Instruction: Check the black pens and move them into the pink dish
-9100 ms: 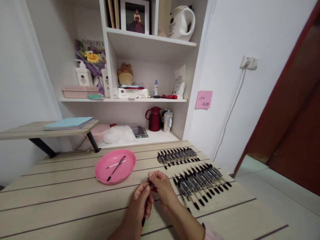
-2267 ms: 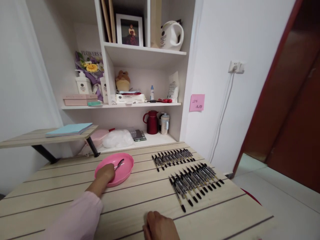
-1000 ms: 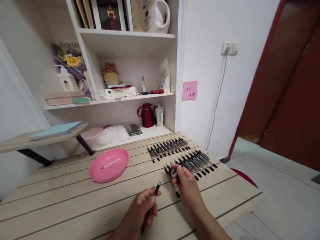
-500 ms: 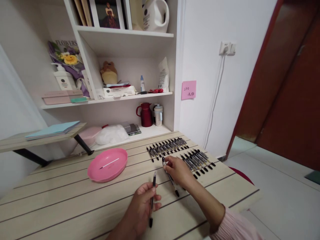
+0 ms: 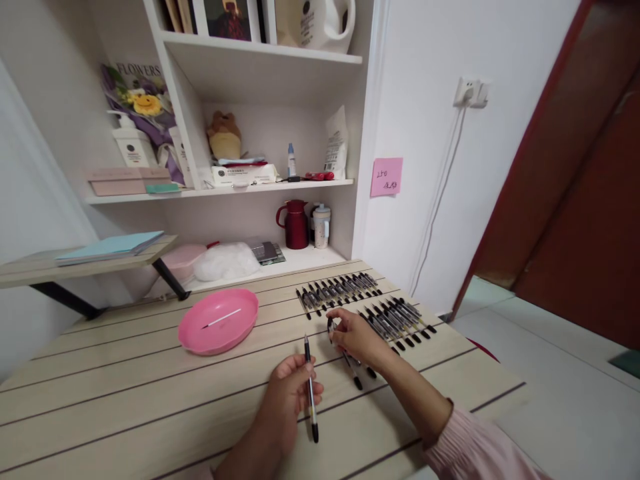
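Note:
My left hand [image 5: 289, 393] is closed around a clear-barrelled pen [image 5: 311, 402], its bare pointed tip up and its black end toward me. My right hand [image 5: 361, 340], to the right of it, pinches a small black pen cap [image 5: 331, 325] between thumb and fingers. Under and beside my right hand lie further pens [image 5: 354, 373], partly hidden by it. Beyond, a long row of pens [image 5: 340, 292] lies side by side on the table. A second group of pens [image 5: 400, 320] is spread to the right of my right hand.
A pink dish [image 5: 220, 343] with a thin white stick [image 5: 223, 318] in it stands to the left. Behind the table [image 5: 165, 407] rises a white shelf unit [image 5: 265, 190] with a red jug [image 5: 296, 225] and a light cup [image 5: 321, 227]. A small raised shelf [image 5: 100, 257] bears papers.
The pen in my left hand has tilted, its black end swinging to the right. My right hand stays nearly in place with the cap. The whole view has shifted slightly.

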Demonstrator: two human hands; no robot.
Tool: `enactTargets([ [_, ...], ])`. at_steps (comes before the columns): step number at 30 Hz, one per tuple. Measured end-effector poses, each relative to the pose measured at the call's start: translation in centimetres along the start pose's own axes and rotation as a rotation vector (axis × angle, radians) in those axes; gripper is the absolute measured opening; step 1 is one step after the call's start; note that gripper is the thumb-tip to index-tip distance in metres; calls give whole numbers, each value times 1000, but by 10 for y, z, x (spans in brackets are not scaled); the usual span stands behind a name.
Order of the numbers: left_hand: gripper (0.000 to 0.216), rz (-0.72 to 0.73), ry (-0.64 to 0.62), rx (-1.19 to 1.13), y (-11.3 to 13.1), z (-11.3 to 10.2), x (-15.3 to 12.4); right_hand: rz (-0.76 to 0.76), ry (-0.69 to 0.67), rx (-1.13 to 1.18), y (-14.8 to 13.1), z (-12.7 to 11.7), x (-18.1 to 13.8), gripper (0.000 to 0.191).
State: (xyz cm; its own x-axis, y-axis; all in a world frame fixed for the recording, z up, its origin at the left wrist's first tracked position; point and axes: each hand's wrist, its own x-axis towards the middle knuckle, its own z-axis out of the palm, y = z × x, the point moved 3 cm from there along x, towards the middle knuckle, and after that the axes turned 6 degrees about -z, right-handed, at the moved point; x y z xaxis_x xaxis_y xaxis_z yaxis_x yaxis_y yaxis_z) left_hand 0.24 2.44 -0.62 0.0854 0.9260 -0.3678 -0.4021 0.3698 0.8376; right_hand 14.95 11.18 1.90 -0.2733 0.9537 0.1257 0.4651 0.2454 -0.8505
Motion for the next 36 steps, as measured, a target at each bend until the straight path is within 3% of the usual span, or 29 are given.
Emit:
enactTargets([
  [5,22,1,5,-24,2,-1,0,-40,37,-134,0,-4,3,31],
  [15,26,8,9,20,1,2,-2,-136,-170,-787,-24,8,8,30],
  [20,26,15,-8,37,1,2,-2,-115,-184,-848,-29,18,4,26],
  [25,25,10,-7,59,-1,0,-1,-117,-168,-849,-31,11,3,27],
  [29,25,17,7,86,-1,1,-1,-105,-45,-647,-28,-2,1,15],
  [34,25,35,4,127,-3,2,0,6,20,147,-24,12,-13,24],
  [36,26,42,-5,124,-4,2,1,54,23,335,-24,23,-18,29],
])
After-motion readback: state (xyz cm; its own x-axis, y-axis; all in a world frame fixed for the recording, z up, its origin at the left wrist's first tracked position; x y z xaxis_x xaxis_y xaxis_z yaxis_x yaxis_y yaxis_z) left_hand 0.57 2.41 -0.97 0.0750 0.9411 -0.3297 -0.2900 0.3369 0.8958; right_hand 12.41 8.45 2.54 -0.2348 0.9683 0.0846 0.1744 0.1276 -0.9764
